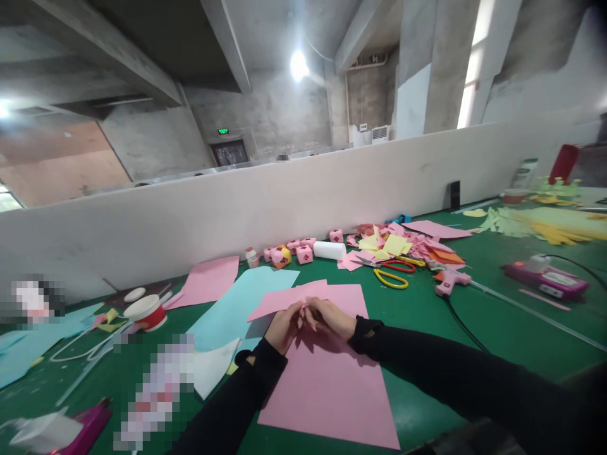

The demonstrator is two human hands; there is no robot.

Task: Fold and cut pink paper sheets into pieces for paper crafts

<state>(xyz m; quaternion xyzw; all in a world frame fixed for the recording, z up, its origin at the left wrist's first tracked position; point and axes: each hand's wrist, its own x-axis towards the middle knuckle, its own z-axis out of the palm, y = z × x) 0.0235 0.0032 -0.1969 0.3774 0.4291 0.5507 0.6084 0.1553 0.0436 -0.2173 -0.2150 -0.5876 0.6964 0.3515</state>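
A piece of pink paper (277,299) is pinched between my left hand (283,325) and my right hand (332,318). My fingers meet at its near edge, with the fingertips close together. Under both hands a larger pink sheet (329,398) lies flat on the green table (431,392). Left of them, a light blue sheet (237,300) and a white piece of paper (215,366) overlap. The fold or edge between my fingers is partly hidden by them.
Small pink folded paper boxes (304,254) and a white roll (330,250) line the partition (190,215). Yellow-handled scissors (391,278), red-handled scissors (398,266), paper scraps (396,245) and a pink glue gun (450,281) lie right. A paper cup (146,313) stands left; a purple power strip (545,280) lies far right.
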